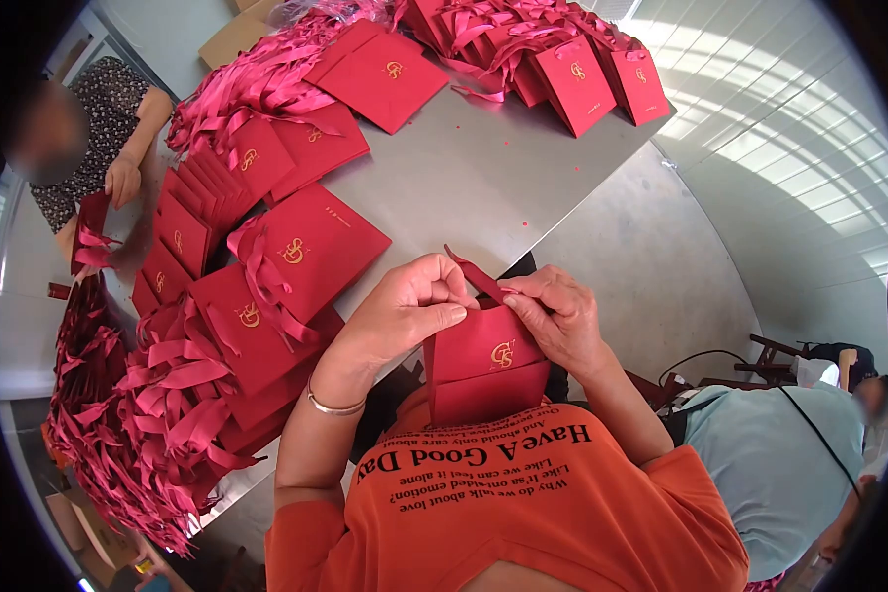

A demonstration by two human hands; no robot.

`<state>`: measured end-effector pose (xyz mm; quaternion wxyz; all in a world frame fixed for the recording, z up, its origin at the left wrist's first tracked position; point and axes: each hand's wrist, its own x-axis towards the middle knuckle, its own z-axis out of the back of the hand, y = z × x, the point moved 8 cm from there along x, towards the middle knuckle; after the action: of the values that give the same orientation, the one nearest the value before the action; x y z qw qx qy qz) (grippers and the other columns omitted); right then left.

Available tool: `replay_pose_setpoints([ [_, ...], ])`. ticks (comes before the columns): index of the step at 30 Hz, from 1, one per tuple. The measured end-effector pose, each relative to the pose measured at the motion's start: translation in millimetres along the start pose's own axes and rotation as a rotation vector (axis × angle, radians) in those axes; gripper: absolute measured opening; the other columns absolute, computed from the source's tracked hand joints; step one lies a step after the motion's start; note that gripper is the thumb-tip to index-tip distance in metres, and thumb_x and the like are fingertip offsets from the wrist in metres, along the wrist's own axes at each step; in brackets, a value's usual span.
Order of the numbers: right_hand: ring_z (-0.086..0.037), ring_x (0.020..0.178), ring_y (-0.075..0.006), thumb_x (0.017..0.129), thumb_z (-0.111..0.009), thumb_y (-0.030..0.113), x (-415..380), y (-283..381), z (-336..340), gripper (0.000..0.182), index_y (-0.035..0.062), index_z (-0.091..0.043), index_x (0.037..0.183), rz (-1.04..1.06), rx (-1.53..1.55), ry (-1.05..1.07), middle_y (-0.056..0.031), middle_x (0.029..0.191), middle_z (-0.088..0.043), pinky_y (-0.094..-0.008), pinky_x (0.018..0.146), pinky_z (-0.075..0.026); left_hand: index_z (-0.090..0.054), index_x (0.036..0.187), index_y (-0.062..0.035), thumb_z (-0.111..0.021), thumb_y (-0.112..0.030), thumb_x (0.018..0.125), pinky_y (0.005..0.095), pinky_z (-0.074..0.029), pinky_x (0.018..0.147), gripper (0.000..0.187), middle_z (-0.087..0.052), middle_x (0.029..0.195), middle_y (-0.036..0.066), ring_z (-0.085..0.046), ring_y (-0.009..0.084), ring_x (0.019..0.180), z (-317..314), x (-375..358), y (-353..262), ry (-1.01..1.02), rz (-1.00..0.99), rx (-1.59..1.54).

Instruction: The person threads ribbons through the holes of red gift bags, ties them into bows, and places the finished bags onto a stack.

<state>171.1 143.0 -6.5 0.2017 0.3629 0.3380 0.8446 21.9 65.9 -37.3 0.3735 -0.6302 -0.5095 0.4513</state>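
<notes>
I hold a small red paper bag (pixel 483 365) with a gold logo against my orange shirt. My left hand (pixel 405 311) pinches the bag's top edge on the left. My right hand (pixel 557 316) grips the top on the right, where a red ribbon (pixel 474 274) sticks up between my fingers. Both hands are closed on the bag and its ribbon.
The grey metal table (pixel 483 178) carries stacks of flat red bags (pixel 296 247) with pink-red ribbons (pixel 158 414) at the left, more bags (pixel 572 74) at the far end. Another person (pixel 109 138) works at the far left; a second person (pixel 789 454) sits at the right.
</notes>
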Motion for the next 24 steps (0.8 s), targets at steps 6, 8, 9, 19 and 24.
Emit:
replay_pose_setpoints([
  [6,-0.063,0.068,-0.0218,0.083,-0.076,0.005,1.8,-1.2,-12.3,0.012,0.0057,-0.074,0.094,0.033,0.053,-0.005,-0.0058,0.078,-0.07,-0.0331,0.065,-0.051,-0.052,0.095,-0.0073,-0.064,0.001,0.088,0.0254,-0.048,0.084,0.016,-0.069,0.097,0.007,-0.062,0.0105,0.091,1.8,0.2,4.7,-0.005,-0.005,-0.057],
  [8,-0.063,0.069,-0.0219,0.083,-0.076,0.005,1.8,-0.5,-13.7,0.012,0.0057,-0.074,0.094,0.035,0.041,0.006,-0.006,0.079,-0.07,-0.0329,0.065,-0.051,-0.053,0.094,-0.0073,-0.065,0.001,0.087,0.0247,-0.048,0.082,0.017,-0.068,0.096,0.007,-0.062,0.0099,0.089,2.2,-0.1,4.9,0.003,0.004,-0.083],
  [9,-0.064,0.069,-0.022,0.083,-0.076,0.005,1.5,-1.6,-12.9,0.013,0.0059,-0.074,0.095,0.025,0.032,-0.001,-0.006,0.079,-0.07,-0.0328,0.066,-0.051,-0.053,0.094,-0.0071,-0.065,0.002,0.085,0.0238,-0.048,0.08,0.017,-0.068,0.094,0.006,-0.061,0.0088,0.087,1.8,0.4,3.5,0.009,-0.004,-0.032],
  [19,-0.065,0.08,-0.0207,0.087,-0.069,-0.002,7.0,32.3,7.7,0.018,0.0033,-0.073,0.104,0.097,-0.102,-0.072,-0.0082,0.09,-0.071,-0.0299,0.07,-0.051,-0.056,0.092,-0.0048,-0.069,0.001,0.081,0.0226,-0.045,0.068,0.018,-0.063,0.085,0.0,-0.057,0.0052,0.077,0.4,2.3,-2.0,-0.056,0.003,0.14],
  [24,-0.065,0.075,-0.0158,0.085,-0.072,-0.004,7.1,32.2,4.8,0.02,0.0028,-0.072,0.103,-0.051,0.17,0.029,-0.0076,0.089,-0.071,-0.0265,0.064,-0.05,-0.059,0.097,-0.0018,-0.068,0.002,0.079,0.0236,-0.048,0.074,0.021,-0.065,0.089,0.002,-0.06,0.0078,0.084,-2.1,1.6,-0.6,-0.071,-0.019,0.301],
])
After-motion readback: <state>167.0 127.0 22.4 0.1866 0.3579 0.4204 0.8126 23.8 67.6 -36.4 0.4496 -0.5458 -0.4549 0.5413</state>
